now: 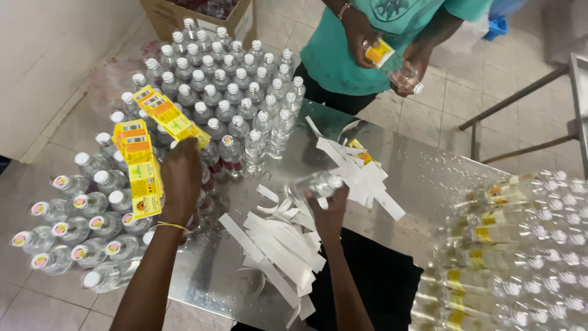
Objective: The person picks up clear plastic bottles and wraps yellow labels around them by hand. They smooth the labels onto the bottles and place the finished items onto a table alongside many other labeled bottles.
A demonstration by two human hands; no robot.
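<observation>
Paper backing strips [278, 245] piled on the steel counter [416, 178], both hands working above them.

Left hand [180, 178] is closed around a yellow label strip [144, 162] that fans upward and left over the bottles. Right hand [327, 205] is wrapped around a clear bottle [315, 184], lying sideways just above the counter, near a second heap of white strips [361, 175]. Unlabelled clear bottles [226, 86] with white caps stand packed together at the counter's far left, more lying on their sides at near left. Labelled bottles [508, 245] lie in rows on the right. Across the counter a co-worker in a teal shirt [343, 55] holds another bottle [398, 70] in both hands, yellow label partly on it. Cardboard box [184, 15] on the tiled floor behind the bottles.
</observation>
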